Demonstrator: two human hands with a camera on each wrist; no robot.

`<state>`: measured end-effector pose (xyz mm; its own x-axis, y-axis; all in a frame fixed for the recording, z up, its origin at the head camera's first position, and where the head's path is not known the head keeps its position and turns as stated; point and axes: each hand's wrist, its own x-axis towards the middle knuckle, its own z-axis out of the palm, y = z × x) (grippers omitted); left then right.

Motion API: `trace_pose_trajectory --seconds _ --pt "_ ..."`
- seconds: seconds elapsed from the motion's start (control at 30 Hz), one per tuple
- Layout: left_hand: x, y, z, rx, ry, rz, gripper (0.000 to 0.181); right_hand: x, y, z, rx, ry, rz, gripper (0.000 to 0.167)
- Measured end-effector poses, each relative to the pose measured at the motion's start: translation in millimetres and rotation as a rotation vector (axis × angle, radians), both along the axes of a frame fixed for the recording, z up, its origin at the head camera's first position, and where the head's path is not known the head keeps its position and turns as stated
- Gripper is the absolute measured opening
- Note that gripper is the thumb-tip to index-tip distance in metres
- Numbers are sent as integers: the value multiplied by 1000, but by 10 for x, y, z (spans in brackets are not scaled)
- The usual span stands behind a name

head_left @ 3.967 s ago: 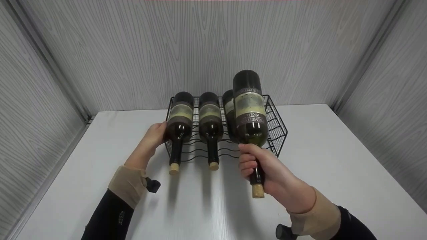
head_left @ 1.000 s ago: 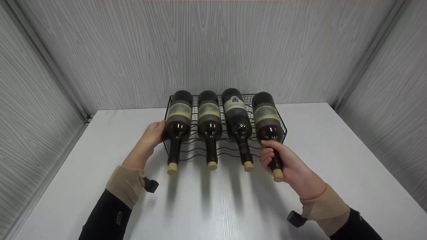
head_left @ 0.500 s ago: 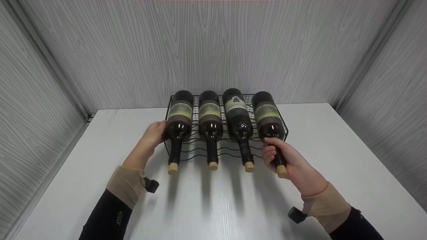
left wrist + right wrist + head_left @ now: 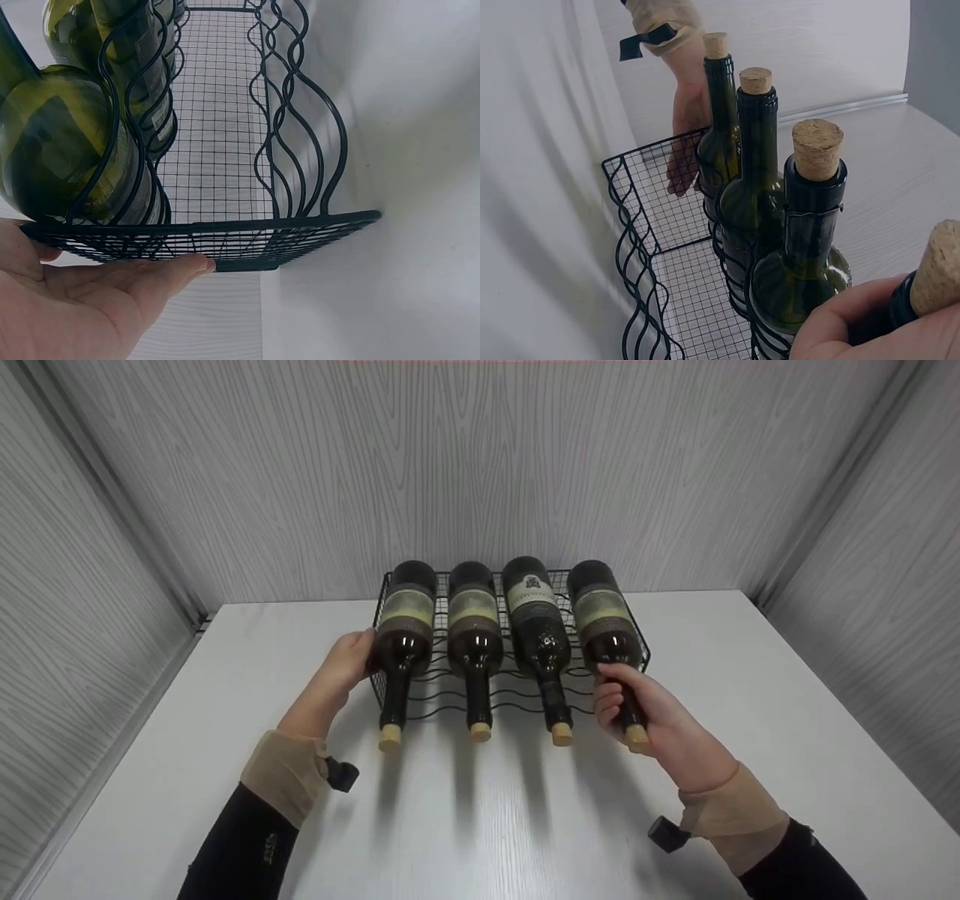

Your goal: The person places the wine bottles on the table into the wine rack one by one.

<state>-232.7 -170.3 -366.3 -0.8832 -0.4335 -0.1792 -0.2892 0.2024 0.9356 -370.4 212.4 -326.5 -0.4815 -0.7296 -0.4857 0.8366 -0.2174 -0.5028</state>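
Note:
A black wire wine rack (image 4: 450,709) carries several corked, dark green wine bottles side by side, necks toward me. My right hand (image 4: 652,705) grips the neck of the rightmost wine bottle (image 4: 604,615), which lies in the last slot; its cork (image 4: 939,270) stands out past my fingers in the right wrist view. Against the rack's left mesh side rests my left hand (image 4: 345,664), fingers extended along the outside in the right wrist view. Nearest to it lies the leftmost bottle (image 4: 405,619). The third bottle (image 4: 536,619) wears a paler label with a crest.
The rack stands on a white table (image 4: 480,825) near the grey wood-grain back wall (image 4: 465,465). Side walls rise at left (image 4: 67,585) and right (image 4: 885,547). Below the bottles, the rack's lower wavy rails (image 4: 330,135) show in the left wrist view.
Four seconds ago my right hand held its bottle above the rack; it has come down to the right into the last slot. Recently its neck shifted slightly upward in view. My left hand stays put.

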Motion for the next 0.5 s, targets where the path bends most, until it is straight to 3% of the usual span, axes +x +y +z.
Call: trace_pose_trajectory --seconds 0.5 --pt "12 -1 42 -13 -37 9 57 -67 -18 13 46 20 4 21"
